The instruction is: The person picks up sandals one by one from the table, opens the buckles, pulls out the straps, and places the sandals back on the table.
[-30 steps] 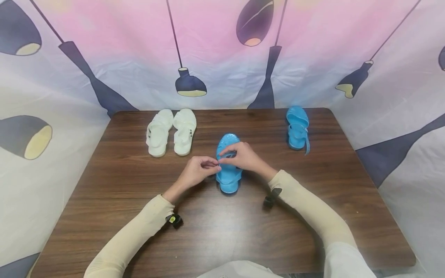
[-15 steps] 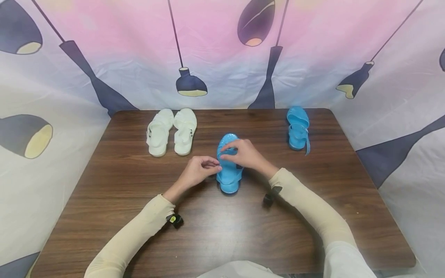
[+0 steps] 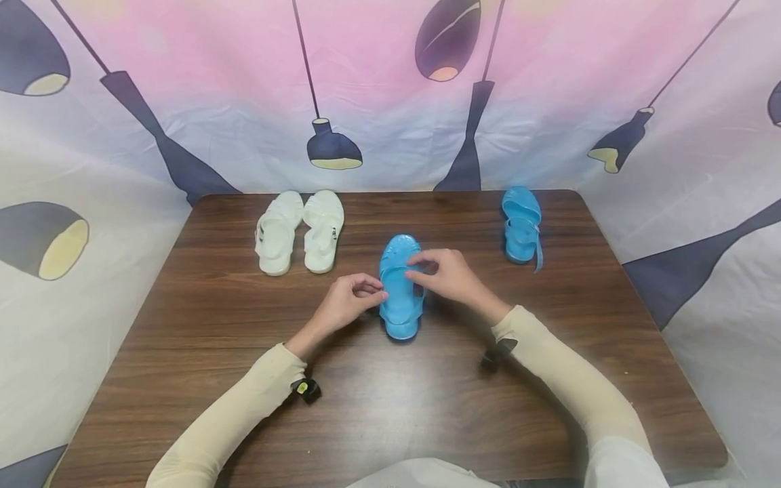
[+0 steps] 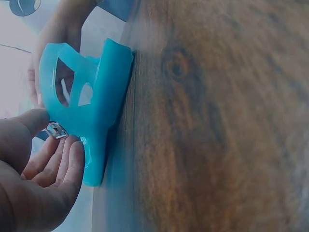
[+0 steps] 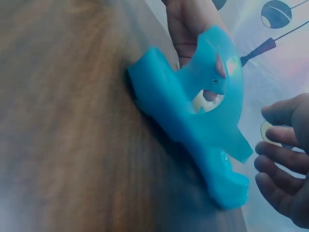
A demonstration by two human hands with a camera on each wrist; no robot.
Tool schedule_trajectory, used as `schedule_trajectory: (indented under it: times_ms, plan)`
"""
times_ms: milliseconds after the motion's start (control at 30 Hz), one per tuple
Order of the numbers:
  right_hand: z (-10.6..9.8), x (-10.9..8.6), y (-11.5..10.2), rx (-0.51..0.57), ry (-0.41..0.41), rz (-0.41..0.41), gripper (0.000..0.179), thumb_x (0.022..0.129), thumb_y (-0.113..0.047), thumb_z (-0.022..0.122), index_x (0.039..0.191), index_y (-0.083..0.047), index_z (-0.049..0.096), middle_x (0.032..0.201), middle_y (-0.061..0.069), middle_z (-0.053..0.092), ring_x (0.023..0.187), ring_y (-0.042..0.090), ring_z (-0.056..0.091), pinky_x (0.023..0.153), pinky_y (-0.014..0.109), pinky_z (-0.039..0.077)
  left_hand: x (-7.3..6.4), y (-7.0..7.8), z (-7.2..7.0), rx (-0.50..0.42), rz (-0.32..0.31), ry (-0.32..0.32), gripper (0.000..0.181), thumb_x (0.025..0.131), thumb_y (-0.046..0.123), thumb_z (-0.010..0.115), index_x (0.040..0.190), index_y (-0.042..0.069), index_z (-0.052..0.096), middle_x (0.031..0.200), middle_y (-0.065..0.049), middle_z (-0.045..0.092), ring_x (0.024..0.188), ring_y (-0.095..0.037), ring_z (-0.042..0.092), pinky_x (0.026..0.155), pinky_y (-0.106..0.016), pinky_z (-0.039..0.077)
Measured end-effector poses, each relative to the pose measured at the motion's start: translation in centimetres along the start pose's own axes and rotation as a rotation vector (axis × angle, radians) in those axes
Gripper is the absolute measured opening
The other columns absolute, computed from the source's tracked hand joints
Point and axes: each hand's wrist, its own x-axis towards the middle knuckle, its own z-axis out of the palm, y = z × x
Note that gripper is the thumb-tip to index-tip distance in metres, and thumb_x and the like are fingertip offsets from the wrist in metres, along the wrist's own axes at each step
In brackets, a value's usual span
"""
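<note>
A blue jelly sandal (image 3: 399, 305) sits sole down in the middle of the table, toe pointing away from me. On its left side, my left hand (image 3: 349, 300) pinches the strap at a small metal buckle (image 4: 57, 130) between thumb and fingers. My right hand (image 3: 450, 276) hovers at the sandal's right side, thumb and fingers apart and holding nothing. In the right wrist view, a gap shows between the right hand (image 5: 288, 157) and the sandal (image 5: 193, 125).
A pair of white sandals (image 3: 276, 240) stands at the back left of the brown wooden table (image 3: 213, 305). The other blue sandal (image 3: 521, 234) stands at the back right, its strap hanging loose. A printed cloth (image 3: 390, 135) hangs behind the table.
My right hand has drawn away to the right from the sandal's left side, leaving more of the sandal visible. The left hand stays at the buckle.
</note>
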Motion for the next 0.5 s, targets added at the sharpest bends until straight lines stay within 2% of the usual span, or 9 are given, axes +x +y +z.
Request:
schedule_trajectory:
  times_ms: [200,333,500]
  plan:
    - [0.0,-2.0,0.6,0.016,0.015,0.153,0.043,0.092,-0.045,0.075,0.121,-0.012,0.073,0.102,-0.002,0.075,0.089,0.014,0.068,0.076,0.035,0.059,-0.1,0.1,0.2,-0.002,-0.008,0.016,0.026,0.092,0.025,0.078,0.107,0.005,0.072,0.1,-0.01,0.075,0.085,-0.018,0.073,0.074,-0.03,0.06]
    - [0.2,-3.0,0.7,0.032,-0.007,0.25,0.052,0.091,-0.053,0.073,0.123,-0.013,0.071,0.103,-0.002,0.075,0.088,0.015,0.069,0.074,0.035,0.06,-0.2,0.1,0.3,-0.003,-0.01,0.013,0.026,0.093,0.025,0.078,0.108,0.005,0.071,0.101,-0.011,0.075,0.086,-0.019,0.072,0.074,-0.03,0.06]
    - [0.6,-3.8,0.7,0.036,-0.05,0.298,0.06,0.09,-0.062,0.07,0.123,-0.012,0.071,0.107,0.001,0.075,0.092,0.017,0.071,0.078,0.037,0.06,-0.3,0.1,0.5,-0.007,-0.03,-0.002,0.026,0.095,0.027,0.076,0.109,0.006,0.071,0.103,-0.01,0.074,0.086,-0.021,0.072,0.073,-0.033,0.06]
